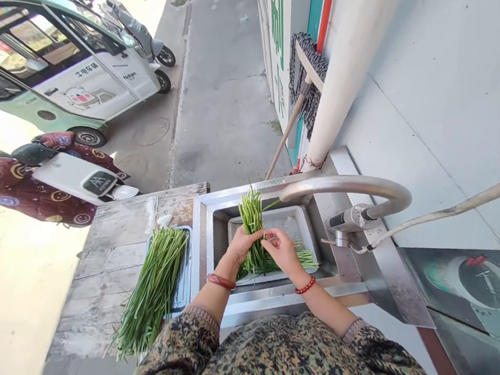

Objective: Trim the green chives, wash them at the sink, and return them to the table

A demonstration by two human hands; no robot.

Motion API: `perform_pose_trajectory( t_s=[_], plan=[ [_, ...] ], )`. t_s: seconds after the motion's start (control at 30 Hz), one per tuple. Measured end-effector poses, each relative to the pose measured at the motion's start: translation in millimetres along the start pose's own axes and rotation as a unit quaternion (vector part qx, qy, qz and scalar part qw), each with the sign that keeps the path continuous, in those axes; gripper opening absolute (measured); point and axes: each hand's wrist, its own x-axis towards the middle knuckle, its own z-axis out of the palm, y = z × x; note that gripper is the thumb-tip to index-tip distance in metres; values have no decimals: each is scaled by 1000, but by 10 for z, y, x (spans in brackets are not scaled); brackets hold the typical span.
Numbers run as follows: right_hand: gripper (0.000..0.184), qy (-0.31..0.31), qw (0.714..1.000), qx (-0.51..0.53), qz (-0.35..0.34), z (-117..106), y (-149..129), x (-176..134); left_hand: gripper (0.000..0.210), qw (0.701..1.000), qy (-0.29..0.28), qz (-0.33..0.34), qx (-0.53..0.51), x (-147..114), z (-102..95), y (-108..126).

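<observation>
My left hand (244,243) is closed around a bunch of garlic chives (252,208), its cut ends pointing up and away from me. Close beside it, my right hand (280,248) pinches at the bunch with thumb and fingertips; what lies between them is too small to make out. Both hands are over a grey plastic basin (289,217) set inside the steel sink (220,223). More chives (305,255) lie in the basin to the right, partly behind my right hand and wrist. A large heap of chives (154,284) rests on a tray (183,275) left of the sink.
A curved faucet (355,188) arches over the sink's far right side. The tray stands on a weathered wooden table (93,279). A mop (305,81) leans near a white pipe (352,62). A covered scooter (71,177) and a small vehicle (63,72) stand at left.
</observation>
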Motion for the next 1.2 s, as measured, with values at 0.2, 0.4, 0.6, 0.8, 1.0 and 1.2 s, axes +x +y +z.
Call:
perform_pose_trajectory(
  t_s=[0.2,0.4,0.6,0.8,1.0,1.2],
  plan=[
    [21,36,999,24,15,-181,-157,205,54,1000,7,-16,20,-98,-37,-25],
    [20,-43,997,-39,-40,-77,-91,65,51,1000,17,2,6,-97,-22,-55],
    [19,-15,998,65,19,-64,-169,136,47,999,-22,7,24,-109,-49,7],
    [28,40,987,148,49,-145,-366,331,48,988,-120,6,96,-134,-17,20],
    [27,-11,996,68,55,-341,-273,233,28,943,-34,57,327,1,-8,-9],
    [30,63,992,-93,-55,-730,-412,-25,31,749,-89,113,647,11,105,34]
  ],
)
